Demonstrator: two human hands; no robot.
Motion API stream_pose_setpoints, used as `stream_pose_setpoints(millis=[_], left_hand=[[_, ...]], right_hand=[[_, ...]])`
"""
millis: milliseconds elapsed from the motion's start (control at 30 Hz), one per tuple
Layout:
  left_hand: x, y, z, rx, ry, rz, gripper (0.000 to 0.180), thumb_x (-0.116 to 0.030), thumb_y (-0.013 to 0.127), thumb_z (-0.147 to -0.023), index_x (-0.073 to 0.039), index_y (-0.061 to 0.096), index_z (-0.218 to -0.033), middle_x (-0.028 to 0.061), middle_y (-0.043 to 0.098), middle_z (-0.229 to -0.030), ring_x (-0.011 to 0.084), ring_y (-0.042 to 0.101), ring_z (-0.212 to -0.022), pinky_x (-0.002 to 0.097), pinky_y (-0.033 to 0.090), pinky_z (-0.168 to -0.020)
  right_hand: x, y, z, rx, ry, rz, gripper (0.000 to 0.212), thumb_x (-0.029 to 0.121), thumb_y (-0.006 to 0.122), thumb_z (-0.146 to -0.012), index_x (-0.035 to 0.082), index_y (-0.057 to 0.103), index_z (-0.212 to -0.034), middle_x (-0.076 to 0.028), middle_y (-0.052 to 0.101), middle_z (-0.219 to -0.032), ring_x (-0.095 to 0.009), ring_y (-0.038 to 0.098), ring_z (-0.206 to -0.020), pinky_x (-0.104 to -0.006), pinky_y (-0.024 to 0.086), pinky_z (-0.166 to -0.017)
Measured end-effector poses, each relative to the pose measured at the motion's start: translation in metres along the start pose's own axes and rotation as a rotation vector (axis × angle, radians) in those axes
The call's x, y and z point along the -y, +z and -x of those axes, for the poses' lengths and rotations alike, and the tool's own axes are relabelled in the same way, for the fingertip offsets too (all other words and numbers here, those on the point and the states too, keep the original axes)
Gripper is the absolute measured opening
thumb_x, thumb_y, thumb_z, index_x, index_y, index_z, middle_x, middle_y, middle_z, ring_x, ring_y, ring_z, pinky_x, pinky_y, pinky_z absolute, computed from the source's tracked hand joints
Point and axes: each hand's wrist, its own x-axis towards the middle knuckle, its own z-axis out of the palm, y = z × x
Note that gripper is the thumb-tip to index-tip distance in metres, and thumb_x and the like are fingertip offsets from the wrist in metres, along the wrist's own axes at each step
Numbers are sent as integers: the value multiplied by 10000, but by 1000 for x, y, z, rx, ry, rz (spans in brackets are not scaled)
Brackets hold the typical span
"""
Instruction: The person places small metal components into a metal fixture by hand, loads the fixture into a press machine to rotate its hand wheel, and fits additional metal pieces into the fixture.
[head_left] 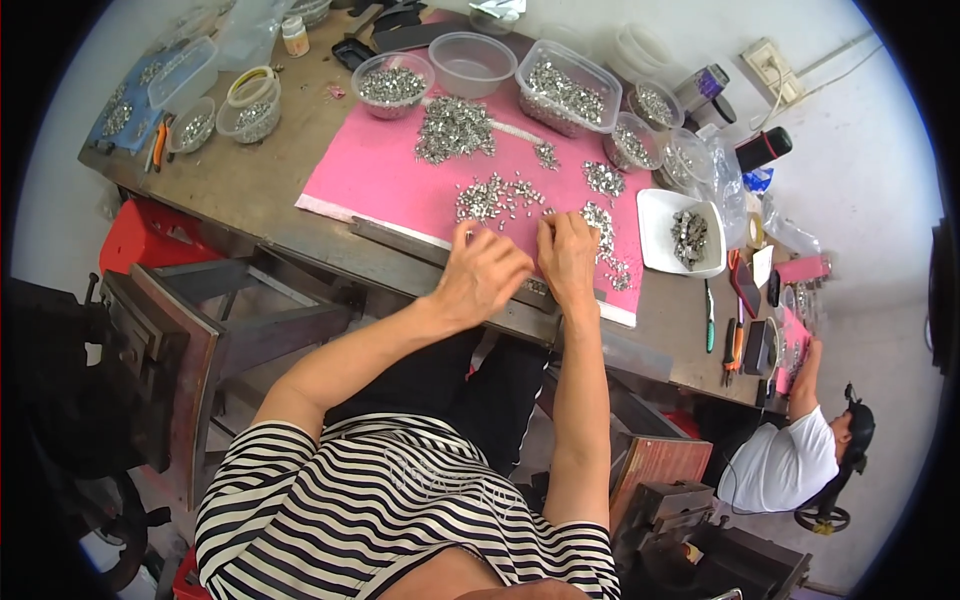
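Note:
Both hands are over the front edge of a pink mat (365, 170) covered with small shiny metal pieces. My left hand (485, 270) is closed, its fingers curled near the loose scatter of metal pieces (483, 200); whatever lies between the fingertips is too small to make out. Just to its right, my right hand (570, 258) is closed too, fingertips bent down at the mat beside a strip of pieces (600, 222). What it pinches is hidden. Farther back lies a larger heap of pieces (455, 130), with a small pile (604, 178) to the right.
Tubs of metal pieces, including a rectangular tub (565, 95) and round bowl (392, 85), line the back. A white tray (650, 250) stands right, near pliers (735, 345). A metal bar (400, 242) runs along the front edge. Another person (785, 465) sits at far right.

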Motion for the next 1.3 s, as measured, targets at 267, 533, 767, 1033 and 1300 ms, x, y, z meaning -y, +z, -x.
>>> stream_pose_setpoints(millis=[267, 533, 767, 1033, 1300], left_hand=[[53, -11, -33, 104, -98, -163, 194, -271, 779, -829, -115, 716, -925, 51, 645, -928, 264, 565, -1009, 543, 319, -1027], [56, -3, -33, 82, -70, -199, 150, -250, 766, -842, -115, 719, -887, 46, 649, -921, 253, 572, -992, 543, 325, -1016], [52, -8, -36, 78, -87, -229, 150, -250, 754, -855, -108, 715, -885, 37, 639, -905, 252, 571, -996, 550, 326, -1022], [55, -8, -37, 143, -42, -243, 175, -256, 738, -871, -84, 728, -900, 70, 673, -918, 275, 584, -989, 538, 336, -978], [47, -14, -37, 273, -155, -53, 203, -271, 701, -897, -76, 731, -852, 70, 726, -867, 284, 603, -937, 508, 330, -924]], right_hand=[[28, -43, 44, 70, 44, -174, 30, 16, 646, -922, 31, 631, -943, -101, 611, -892, -292, 588, -859, -404, 404, -796], [34, -36, 68, -43, -21, -137, 114, 9, 697, -886, 39, 665, -992, -85, 633, -935, -273, 590, -880, -391, 425, -807], [34, -34, 76, -102, 167, -344, 74, -1, 680, -915, 16, 694, -986, -98, 680, -954, -279, 627, -893, -382, 461, -818], [36, -35, 77, -171, 262, -354, 69, 7, 662, -935, 13, 708, -985, -112, 698, -927, -288, 643, -858, -379, 479, -813], [38, -36, 78, -202, 285, -353, 69, 18, 664, -936, 17, 714, -983, -112, 684, -904, -285, 640, -849, -376, 481, -818]])
